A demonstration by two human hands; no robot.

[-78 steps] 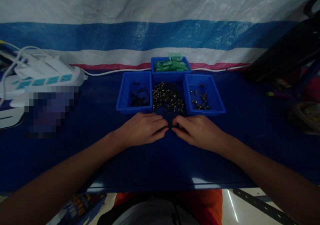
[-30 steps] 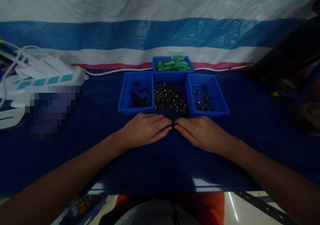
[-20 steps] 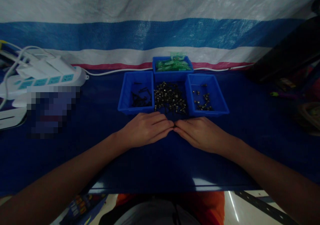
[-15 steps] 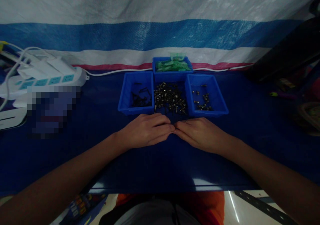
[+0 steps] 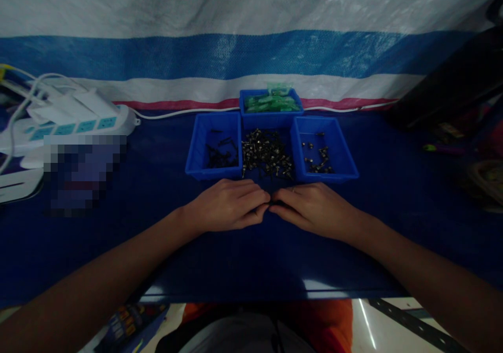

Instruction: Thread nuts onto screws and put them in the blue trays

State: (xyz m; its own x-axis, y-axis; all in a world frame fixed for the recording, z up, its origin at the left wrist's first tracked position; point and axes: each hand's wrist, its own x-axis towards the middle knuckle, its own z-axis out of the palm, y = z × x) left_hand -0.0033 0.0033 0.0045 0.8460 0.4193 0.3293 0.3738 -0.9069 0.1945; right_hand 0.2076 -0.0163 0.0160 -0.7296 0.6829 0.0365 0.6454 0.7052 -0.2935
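Note:
My left hand (image 5: 233,205) and my right hand (image 5: 310,208) meet fingertip to fingertip over the blue table, just in front of the bins. Both are closed in a pinch around something small and dark, too hidden to name. Behind the fingers lies a loose pile of small dark and shiny metal parts (image 5: 267,151), which look like screws. A blue bin (image 5: 194,156) left of the pile holds thin dark pieces. To its right, another blue bin (image 5: 346,156) contains several small metal parts.
A third blue bin (image 5: 271,116) at the back holds green plastic packets (image 5: 271,101). On the left stands a white power strip (image 5: 126,122) with plugged-in adapters and a white cable (image 5: 173,116). A striped tarp (image 5: 220,54) hangs behind. A dark bulky object (image 5: 451,80) is at right.
The fingertips of my two hands have drawn slightly apart, and the fingers of my left hand have curled more. Bins and pile stay as they were.

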